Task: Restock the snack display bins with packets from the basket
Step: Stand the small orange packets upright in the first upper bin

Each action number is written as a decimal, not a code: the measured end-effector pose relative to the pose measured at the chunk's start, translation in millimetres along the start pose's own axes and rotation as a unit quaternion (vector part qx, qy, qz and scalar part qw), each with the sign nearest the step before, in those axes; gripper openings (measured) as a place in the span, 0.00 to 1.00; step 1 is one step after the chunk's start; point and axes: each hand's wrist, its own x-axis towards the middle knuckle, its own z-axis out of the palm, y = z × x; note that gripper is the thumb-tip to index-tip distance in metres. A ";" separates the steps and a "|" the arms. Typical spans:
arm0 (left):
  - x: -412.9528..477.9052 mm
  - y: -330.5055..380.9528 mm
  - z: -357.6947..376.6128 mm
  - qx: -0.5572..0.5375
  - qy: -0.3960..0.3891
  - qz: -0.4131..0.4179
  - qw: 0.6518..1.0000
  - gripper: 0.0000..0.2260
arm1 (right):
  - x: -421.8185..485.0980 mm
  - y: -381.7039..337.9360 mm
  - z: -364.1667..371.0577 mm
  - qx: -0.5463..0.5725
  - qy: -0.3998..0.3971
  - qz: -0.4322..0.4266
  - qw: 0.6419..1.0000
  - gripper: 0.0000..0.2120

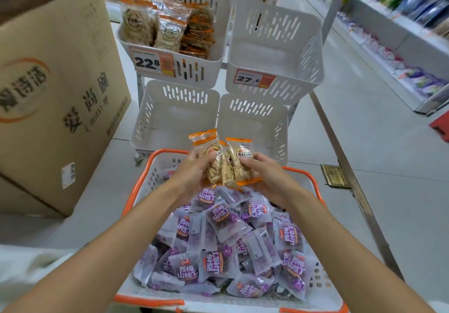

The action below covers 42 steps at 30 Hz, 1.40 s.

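Observation:
My left hand (192,171) and my right hand (269,179) together grip a bunch of orange-topped cracker packets (227,161) above the far end of the basket (138,184). The basket is white with an orange rim and holds several purple snack packets (218,220). Ahead stands a rack of white bins. The upper left bin (213,21), tagged 22.8, holds several of the same orange-topped packets (167,31). The upper right bin (313,52), tagged 27.6, and the two lower bins (145,113) (279,128) hold nothing.
A large cardboard box (56,89) sits at the left on the pale floor. Store shelves with coloured packets (401,21) run along the right side of the aisle. A metal floor strip (349,164) and a brass floor plate (335,175) lie right of the basket.

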 end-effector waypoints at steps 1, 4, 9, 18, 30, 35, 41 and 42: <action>1.2 1.7 -2.5 0.035 0.037 0.029 0.998 0.22 | 0.8 -2.0 1.1 0.008 -0.020 0.008 1.000 0.11; -0.2 12.5 -13.0 0.103 0.089 0.104 0.985 0.33 | 3.4 -5.5 6.7 0.028 -0.050 0.018 0.998 0.17; -1.4 28.2 -15.4 0.233 0.116 0.172 0.950 0.26 | 16.0 -8.7 17.9 0.120 -0.083 -0.006 0.989 0.21; 26.0 84.4 -14.7 0.197 0.040 0.090 0.975 0.35 | 41.7 -52.4 71.0 0.024 -0.137 -0.072 0.988 0.19; 93.5 254.7 -30.1 0.574 0.175 0.327 0.730 0.45 | 122.5 -193.5 122.2 0.046 -0.048 -0.166 0.984 0.17; 150.3 285.4 -63.4 0.762 0.222 0.315 0.520 0.33 | 185.5 -251.4 111.7 0.056 0.066 -0.220 0.972 0.17; 196.1 261.9 -84.4 0.774 0.205 0.290 0.525 0.36 | 256.7 -227.7 124.4 -0.125 0.040 -0.142 0.981 0.45; 199.6 257.4 -87.5 0.766 0.206 0.291 0.534 0.36 | 260.6 -219.9 126.3 -0.117 0.036 -0.152 0.981 0.46</action>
